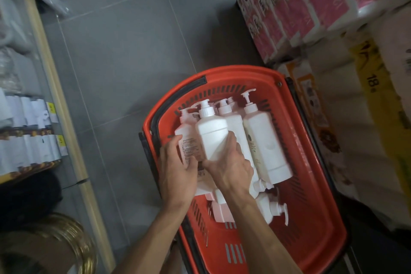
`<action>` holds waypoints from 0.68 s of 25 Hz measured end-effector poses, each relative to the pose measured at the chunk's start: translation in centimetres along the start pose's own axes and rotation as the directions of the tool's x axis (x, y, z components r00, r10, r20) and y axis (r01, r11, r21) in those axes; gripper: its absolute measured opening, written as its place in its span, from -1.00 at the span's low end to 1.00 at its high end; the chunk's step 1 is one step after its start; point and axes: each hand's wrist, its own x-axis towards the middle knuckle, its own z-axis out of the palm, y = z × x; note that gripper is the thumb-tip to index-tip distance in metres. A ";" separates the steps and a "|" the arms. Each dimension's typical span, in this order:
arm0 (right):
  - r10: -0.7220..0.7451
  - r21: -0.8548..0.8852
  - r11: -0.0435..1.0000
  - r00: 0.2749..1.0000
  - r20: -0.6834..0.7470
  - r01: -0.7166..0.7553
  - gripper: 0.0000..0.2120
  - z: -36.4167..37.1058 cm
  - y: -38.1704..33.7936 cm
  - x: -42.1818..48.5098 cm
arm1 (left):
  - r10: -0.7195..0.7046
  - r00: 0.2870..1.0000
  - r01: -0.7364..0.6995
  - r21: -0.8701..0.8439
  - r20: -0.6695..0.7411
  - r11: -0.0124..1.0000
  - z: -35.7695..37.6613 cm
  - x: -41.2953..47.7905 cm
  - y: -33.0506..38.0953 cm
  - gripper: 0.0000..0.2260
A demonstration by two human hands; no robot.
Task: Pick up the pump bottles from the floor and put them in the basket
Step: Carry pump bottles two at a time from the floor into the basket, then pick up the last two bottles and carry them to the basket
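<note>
A person's 2 bare hands work close together over a red slotted plastic shopping basket (233, 72) standing on the grey tiled floor (122, 51). The right hand (231, 171) grips the base of a plain white plastic pump bottle (212, 135), held tilted over the others in the basket's far half with its pump head pointing far. Just to the left, the left hand (178, 169) clasps a white pump bottle with a printed label (188, 142), fingers spread across the label. To the right lies a taller white pump bottle with a round logo (264, 147). More white pump bottles (271, 207) lie nearer, beneath the wrists. Pink wrapped packs (289, 6) are stacked at far right; a stocked shelf (22, 129) runs along the left.
</note>
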 end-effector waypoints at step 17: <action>-0.185 -0.276 0.944 0.983 0.003 0.179 -0.49 -7.4 0.1 -2.8 | 0.255 0.912 -0.370 0.374 0.321 0.850 -6.8 -1.6 6.6 -0.40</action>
